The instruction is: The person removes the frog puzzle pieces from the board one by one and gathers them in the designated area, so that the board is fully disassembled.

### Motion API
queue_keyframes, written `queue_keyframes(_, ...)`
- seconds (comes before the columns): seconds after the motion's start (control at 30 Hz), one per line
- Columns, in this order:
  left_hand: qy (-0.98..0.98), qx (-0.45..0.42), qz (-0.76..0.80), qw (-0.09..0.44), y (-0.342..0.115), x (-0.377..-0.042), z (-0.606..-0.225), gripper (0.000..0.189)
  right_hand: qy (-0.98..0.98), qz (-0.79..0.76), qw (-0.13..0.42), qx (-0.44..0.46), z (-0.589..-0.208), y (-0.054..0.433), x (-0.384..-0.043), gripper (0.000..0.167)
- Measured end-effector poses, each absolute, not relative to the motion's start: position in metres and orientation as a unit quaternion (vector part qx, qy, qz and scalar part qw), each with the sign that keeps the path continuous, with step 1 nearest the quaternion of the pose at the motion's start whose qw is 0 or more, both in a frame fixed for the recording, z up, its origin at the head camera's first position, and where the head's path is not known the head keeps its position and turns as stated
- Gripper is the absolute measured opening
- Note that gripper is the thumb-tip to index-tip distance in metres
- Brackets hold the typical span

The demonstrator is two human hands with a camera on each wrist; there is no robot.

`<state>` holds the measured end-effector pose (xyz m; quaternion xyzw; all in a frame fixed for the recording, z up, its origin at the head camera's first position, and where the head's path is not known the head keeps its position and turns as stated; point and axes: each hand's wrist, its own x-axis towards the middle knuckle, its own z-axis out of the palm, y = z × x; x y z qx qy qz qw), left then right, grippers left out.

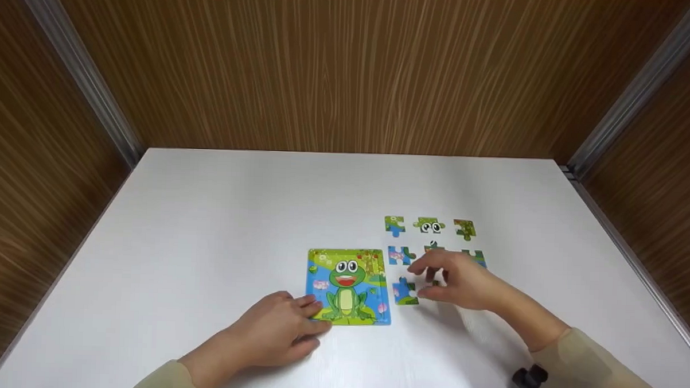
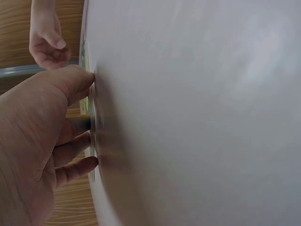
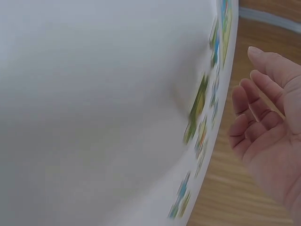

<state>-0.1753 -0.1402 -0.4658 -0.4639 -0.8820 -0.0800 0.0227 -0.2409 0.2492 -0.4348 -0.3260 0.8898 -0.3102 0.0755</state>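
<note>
A square frog picture board (image 1: 354,269) lies flat on the white table. My left hand (image 1: 280,332) rests at its lower left corner, fingertips touching the edge, as the left wrist view also shows at the board's side. My right hand (image 1: 462,281) hovers over loose jigsaw pieces to the board's right, fingers loosely bent and holding nothing. Nearest its fingertips is a blue and green corner piece (image 1: 404,292). A pink and blue piece (image 1: 399,255) lies just above that one. The hand partly covers the middle and lower right pieces. In the right wrist view, my right hand (image 3: 268,113) is raised off the table.
Along the top row lie a green and blue piece (image 1: 394,224), a piece with frog eyes (image 1: 430,226) and a tree piece (image 1: 465,228). A black clip-like object (image 1: 529,378) sits by the right sleeve. Wood-grain panels (image 1: 349,73) enclose the table (image 1: 218,212).
</note>
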Motion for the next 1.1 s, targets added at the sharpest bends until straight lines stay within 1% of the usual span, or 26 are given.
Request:
queue_keyframes(0.23, -0.881, -0.467, -0.075, 0.028, -0.140, -0.175, -0.465, 0.032, 0.878, -0.317, 0.103, -0.343, -0.435, 0.217, -0.242, 0.036)
queue_keyframes(0.33, -0.884, -0.461, -0.075, 0.021, -0.140, -0.175, -0.465, 0.032, 0.872, -0.327, 0.112, -0.346, -0.437, 0.207, -0.242, 0.036)
queue_keyframes(0.5, -0.886, -0.456, -0.078, 0.009, -0.140, -0.176, -0.464, 0.034, 0.863, -0.324, 0.101, -0.374, -0.444, 0.193, -0.241, 0.039)
queue_keyframes(0.67, -0.880, -0.468, -0.076, 0.020, -0.139, -0.177, -0.464, 0.033, 0.862, -0.309, 0.106, -0.386, -0.450, 0.186, -0.240, 0.040)
queue_keyframes(0.83, -0.883, -0.464, -0.073, 0.012, -0.139, -0.176, -0.464, 0.034, 0.868, -0.299, 0.119, -0.378, -0.452, 0.181, -0.239, 0.045)
queue_keyframes(1.1, -0.880, -0.469, -0.067, 0.029, -0.138, -0.175, -0.465, 0.032, 0.868, -0.272, 0.105, -0.402, -0.454, 0.180, -0.236, 0.053)
